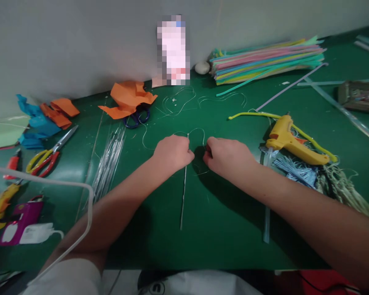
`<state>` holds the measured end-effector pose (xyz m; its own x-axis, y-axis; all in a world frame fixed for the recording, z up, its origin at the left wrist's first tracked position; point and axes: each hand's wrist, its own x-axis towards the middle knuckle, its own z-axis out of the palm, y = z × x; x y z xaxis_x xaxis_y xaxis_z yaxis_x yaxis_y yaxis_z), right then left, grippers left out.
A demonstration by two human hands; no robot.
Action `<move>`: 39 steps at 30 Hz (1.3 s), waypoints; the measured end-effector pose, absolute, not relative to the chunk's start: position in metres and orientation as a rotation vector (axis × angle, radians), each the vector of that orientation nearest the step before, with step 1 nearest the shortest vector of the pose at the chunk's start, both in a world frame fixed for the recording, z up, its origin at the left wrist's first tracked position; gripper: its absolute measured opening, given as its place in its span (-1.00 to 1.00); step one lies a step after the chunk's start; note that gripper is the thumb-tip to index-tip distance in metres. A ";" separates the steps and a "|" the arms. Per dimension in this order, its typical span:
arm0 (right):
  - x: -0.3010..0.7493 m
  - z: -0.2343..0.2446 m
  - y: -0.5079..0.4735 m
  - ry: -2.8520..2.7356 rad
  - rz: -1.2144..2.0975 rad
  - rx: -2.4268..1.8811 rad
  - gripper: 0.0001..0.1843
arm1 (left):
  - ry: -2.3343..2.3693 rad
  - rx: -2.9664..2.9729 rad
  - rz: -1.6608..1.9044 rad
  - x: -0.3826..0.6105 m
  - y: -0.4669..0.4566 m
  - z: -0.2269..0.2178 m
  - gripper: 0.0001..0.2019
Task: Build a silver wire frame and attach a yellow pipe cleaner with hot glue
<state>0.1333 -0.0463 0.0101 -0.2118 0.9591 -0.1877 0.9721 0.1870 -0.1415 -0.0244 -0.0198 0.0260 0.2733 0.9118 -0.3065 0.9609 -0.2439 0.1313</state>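
Note:
My left hand [174, 151] is closed around a thin bundle of silvery wire stems [183, 196]; its tip pokes out above the fist and its lower end points down toward the table's near edge. A fine thread [199, 130], or very thin wire, loops from that tip over to my right hand [223, 153]. The right fingers are pinched on the thread, a short gap away from the left hand. Left of my left forearm, a pile of similar silvery wire stems [109, 159] lies on the green table [160, 229].
A yellow glue gun [292, 141] lies right, over blue and pale tassels. Behind are colourful pipe cleaners [267, 61] and a blurred upright screen [174, 51]. Scissors [52, 153], orange paper [130, 98] and a magenta power bank [21, 221] lie left. A white cable [90, 205] crosses my left arm.

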 end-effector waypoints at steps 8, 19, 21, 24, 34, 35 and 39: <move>0.136 0.005 -0.043 2.387 -0.458 2.002 -0.82 | 1.684 2.189 -0.072 -0.037 -0.012 0.032 -0.80; 0.135 0.008 -0.043 2.391 -0.439 1.979 -0.89 | 1.451 2.480 0.549 -0.065 0.017 -0.003 -0.70; 0.136 0.007 -0.042 2.411 -0.435 1.964 -0.89 | 1.440 2.549 0.559 -0.065 0.019 -0.005 -0.73; 0.136 0.006 -0.042 2.417 -0.412 1.951 -0.88 | 1.445 2.600 0.584 -0.066 0.019 -0.006 -0.79; 0.137 0.002 -0.040 2.399 -0.407 1.989 -0.87 | 1.424 2.284 0.626 -0.065 0.017 -0.008 -0.87; 0.137 0.003 -0.040 2.388 -0.403 1.997 -0.86 | 1.426 2.246 0.634 -0.065 0.016 -0.008 -0.87; 0.138 0.004 -0.040 2.389 -0.400 2.019 -0.85 | 1.445 2.120 0.703 -0.065 0.017 -0.007 -0.88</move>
<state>0.1375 -0.0402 0.0038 -0.1798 0.9717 -0.1532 0.9686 0.1478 -0.1998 -0.0654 0.0172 -0.0068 0.3118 0.9389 0.1460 0.6943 -0.3300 0.6395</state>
